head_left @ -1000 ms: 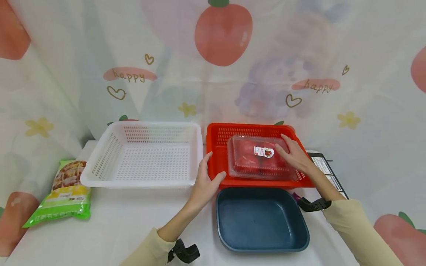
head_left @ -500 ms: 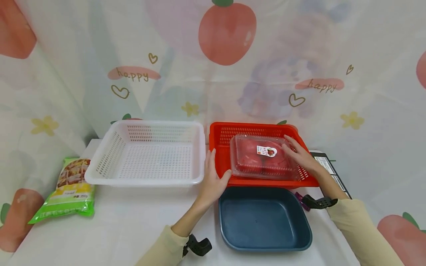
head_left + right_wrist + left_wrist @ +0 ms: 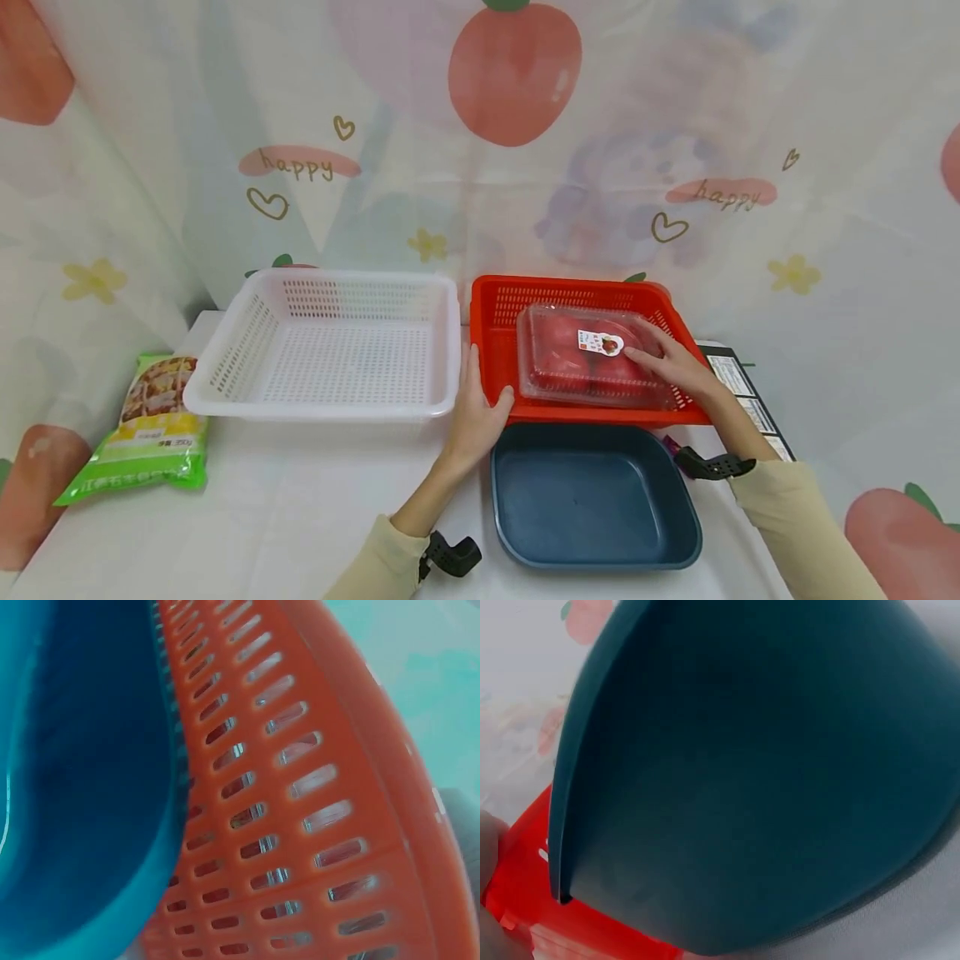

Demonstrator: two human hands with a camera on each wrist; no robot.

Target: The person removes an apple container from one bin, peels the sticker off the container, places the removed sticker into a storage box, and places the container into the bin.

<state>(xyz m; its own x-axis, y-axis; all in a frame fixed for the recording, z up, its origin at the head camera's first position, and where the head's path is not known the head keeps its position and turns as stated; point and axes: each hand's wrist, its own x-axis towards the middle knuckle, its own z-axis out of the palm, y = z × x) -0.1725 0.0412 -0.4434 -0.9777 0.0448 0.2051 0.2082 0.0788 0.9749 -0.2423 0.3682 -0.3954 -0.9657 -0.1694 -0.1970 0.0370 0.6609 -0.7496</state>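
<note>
A red plastic basket (image 3: 497, 333) holds a clear lidded plastic box (image 3: 562, 354) with large round red fruit inside and a fruit label on top. My right hand (image 3: 675, 367) lies over the box's right end, its thumb beside the label and its fingers reaching along the far right corner. At the basket's front left corner is my left hand (image 3: 474, 421), fingers stretched up along the outer left side, thumb over the rim. The right wrist view shows the slotted red basket wall (image 3: 300, 780) close up. Only a blurred bit of the left hand shows in the left wrist view.
A white slotted basket (image 3: 341, 358) stands left of the red one. In front is a dark blue basin (image 3: 592, 500). A green snack bag (image 3: 150, 433) lies at far left. A purple item (image 3: 672, 446) and a black-and-white printed panel (image 3: 738, 387) are at right.
The left hand has settled closer against the red basket's left side. The right thumb and fingers have shifted over the box's right end, near the label. The box stays in the basket.
</note>
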